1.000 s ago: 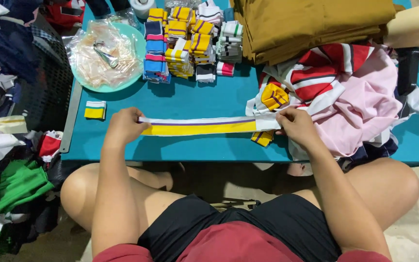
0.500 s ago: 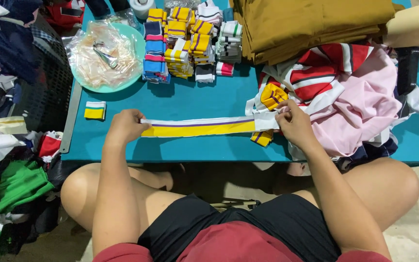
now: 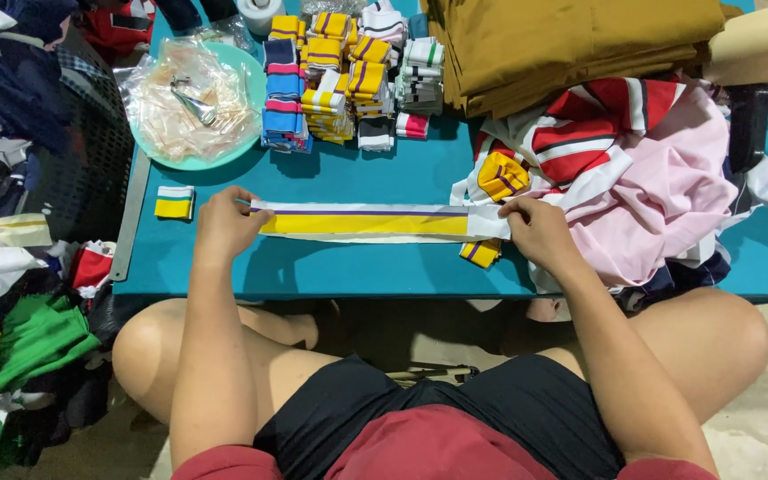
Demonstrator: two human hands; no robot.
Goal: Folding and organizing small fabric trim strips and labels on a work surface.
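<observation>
Item: striped band [image 3: 366,222], flat, pinched at both ends by left hand [image 3: 224,227] and right hand [image 3: 535,231]. Folded stacks [image 3: 348,80] far; pink pile [image 3: 660,178] right, apparently unprocessed.

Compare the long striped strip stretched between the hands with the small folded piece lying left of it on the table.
The long strip lies flat at full length, pinned by the left hand and right hand; the small folded piece sits alone, untouched. The strip is far longer and narrow; the piece is short and nearly square. The strip shows a thin purple line along its top; none is clear on the piece. Both are white with a yellow band, on the teal table.
</observation>
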